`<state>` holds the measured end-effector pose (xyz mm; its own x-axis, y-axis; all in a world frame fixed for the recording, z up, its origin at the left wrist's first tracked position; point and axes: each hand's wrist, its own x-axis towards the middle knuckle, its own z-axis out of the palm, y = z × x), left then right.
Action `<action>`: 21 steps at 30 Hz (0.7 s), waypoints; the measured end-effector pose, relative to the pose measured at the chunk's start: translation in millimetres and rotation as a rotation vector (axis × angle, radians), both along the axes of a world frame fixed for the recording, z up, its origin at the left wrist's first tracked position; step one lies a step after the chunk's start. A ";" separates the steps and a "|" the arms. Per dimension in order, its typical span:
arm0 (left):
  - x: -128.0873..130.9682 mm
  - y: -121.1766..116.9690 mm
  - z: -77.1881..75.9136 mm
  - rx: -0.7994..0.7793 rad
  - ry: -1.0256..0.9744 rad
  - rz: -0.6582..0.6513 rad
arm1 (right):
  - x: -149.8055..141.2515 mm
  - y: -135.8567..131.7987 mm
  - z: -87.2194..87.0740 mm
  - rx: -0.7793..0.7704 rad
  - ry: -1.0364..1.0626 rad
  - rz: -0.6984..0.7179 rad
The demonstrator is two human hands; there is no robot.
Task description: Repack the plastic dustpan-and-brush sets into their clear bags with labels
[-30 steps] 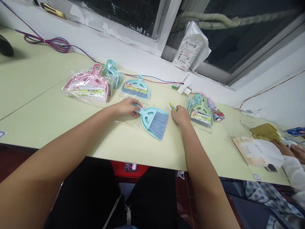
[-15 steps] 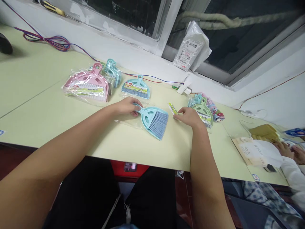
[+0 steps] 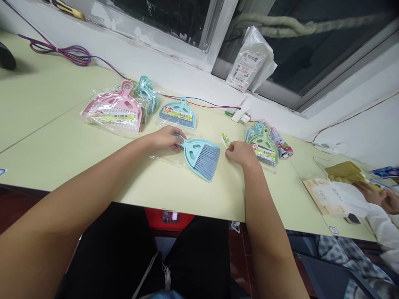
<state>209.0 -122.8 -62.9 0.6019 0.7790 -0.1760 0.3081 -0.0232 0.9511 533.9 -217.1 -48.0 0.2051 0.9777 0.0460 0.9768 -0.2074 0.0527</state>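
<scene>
My left hand (image 3: 167, 138) is closed round the handle end of a light-blue dustpan (image 3: 190, 152), which has a matching brush (image 3: 206, 161) with grey-blue bristles lying in it. To the right, my right hand (image 3: 240, 152) pinches a small yellow-green and white printed label card (image 3: 225, 140), held apart from the bristles. Behind my left hand lies another blue dustpan set (image 3: 178, 113) with its label across it. A clear plastic bag (image 3: 165, 160) is flat on the table under my left wrist.
Bagged pink dustpan sets (image 3: 114, 104) and blue ones (image 3: 146, 91) lie at the left. A green set (image 3: 264, 145) is beyond my right hand. Coiled wires (image 3: 73, 55) run along the wall. At far right, another person's hands (image 3: 369, 193) are near a paper packet (image 3: 321, 195).
My right hand has moved slightly left with the label card, closer to the brush, uncovering more of the green set. My left hand and the dustpan stay almost in place.
</scene>
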 end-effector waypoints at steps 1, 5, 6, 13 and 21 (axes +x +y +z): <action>-0.3 0.5 -0.6 0.003 -0.002 0.000 | -1.8 0.0 0.0 -0.001 -0.006 -0.001; -0.4 1.1 -2.0 0.005 -0.011 0.001 | -7.0 -0.3 0.5 0.020 -0.016 -0.038; -0.2 1.0 -2.0 0.004 -0.010 0.002 | -7.9 -0.6 1.0 0.034 -0.010 -0.049; 1.7 -2.1 2.0 -0.020 -0.005 0.017 | -25.4 -5.8 7.5 0.251 0.084 0.050; 1.6 -5.5 5.3 -0.032 -0.014 0.030 | -52.1 -12.2 8.5 0.528 0.336 0.340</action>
